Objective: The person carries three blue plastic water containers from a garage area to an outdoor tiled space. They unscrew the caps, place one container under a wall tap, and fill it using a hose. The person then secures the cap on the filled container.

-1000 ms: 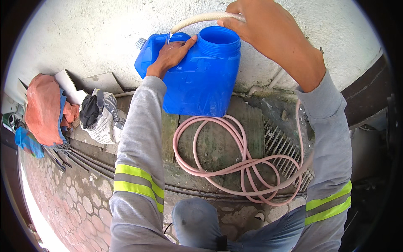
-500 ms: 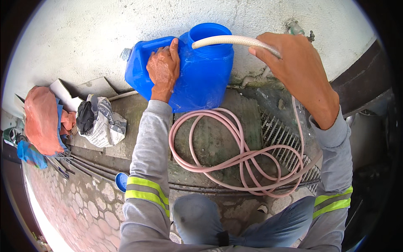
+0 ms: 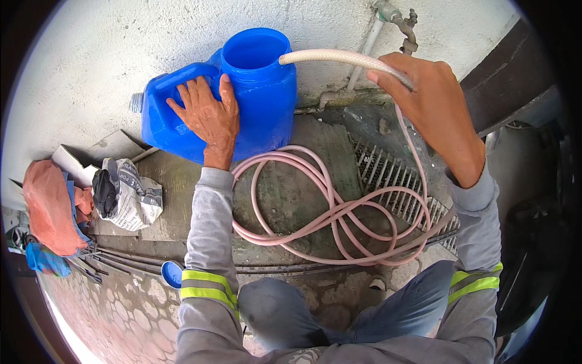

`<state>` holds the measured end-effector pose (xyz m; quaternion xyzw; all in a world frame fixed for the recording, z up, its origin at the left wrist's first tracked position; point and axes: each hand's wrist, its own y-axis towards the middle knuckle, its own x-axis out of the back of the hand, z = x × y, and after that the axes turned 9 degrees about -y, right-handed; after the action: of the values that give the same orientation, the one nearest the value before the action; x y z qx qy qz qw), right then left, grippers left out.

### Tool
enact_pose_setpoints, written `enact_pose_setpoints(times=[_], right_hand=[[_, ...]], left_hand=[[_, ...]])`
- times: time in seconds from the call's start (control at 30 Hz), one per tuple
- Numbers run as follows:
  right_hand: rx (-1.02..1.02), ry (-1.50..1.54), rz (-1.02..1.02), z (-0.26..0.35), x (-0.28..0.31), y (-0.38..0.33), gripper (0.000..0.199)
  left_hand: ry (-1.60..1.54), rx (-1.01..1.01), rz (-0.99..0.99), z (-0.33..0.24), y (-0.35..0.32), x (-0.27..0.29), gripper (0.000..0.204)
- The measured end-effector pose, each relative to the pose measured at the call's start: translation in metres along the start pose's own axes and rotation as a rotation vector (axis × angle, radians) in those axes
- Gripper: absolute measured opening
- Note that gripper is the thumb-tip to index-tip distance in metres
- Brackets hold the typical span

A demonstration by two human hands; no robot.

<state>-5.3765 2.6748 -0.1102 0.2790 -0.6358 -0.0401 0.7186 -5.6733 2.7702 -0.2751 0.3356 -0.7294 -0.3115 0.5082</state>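
Observation:
A blue plastic jerrycan (image 3: 267, 115) stands against the white wall, its wide round mouth uncovered and a small pale spout (image 3: 136, 102) at its left end. My left hand (image 3: 209, 115) lies on the side of the jerrycan by its handle, fingers spread. Pinched in my right hand (image 3: 427, 100) is a pale pinkish hose (image 3: 336, 56), a little behind its end. That end is at the right side of the jerrycan's rim; whether it touches I cannot tell. No water shows at it. The rest of the hose lies in loose loops on the ground.
A tap (image 3: 405, 27) on a pipe is on the wall at upper right. Below it lies a metal drain grate (image 3: 388, 167). An orange bag (image 3: 48, 206) and a white printed sack (image 3: 136, 194) lie at left. A blue lid (image 3: 172, 274) sits by my left sleeve, near long thin bars.
The view has shifted right, so the jerrycan appears farther left. My left fingers have spread apart on it. The hose end has gone from in front of the mouth to its right side.

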Motion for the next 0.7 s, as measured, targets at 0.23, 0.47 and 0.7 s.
enact_pose_setpoints(times=[0.23, 0.47, 0.7], right_hand=[[-0.233, 0.090, 0.121, -0.032, -0.002, -0.042, 0.028], [-0.147, 0.247, 0.085, -0.037, -0.019, -0.076, 0.029], [-0.070, 0.198, 0.035, -0.039, -0.031, -0.081, 0.026]], left_hand=[[-0.040, -0.299, -0.236, -0.007, -0.023, 0.024, 0.064], [-0.066, -0.219, 0.004, -0.015, -0.013, 0.010, 0.061], [0.111, -0.875, 0.830, 0.017, -0.152, -0.035, 0.061]])
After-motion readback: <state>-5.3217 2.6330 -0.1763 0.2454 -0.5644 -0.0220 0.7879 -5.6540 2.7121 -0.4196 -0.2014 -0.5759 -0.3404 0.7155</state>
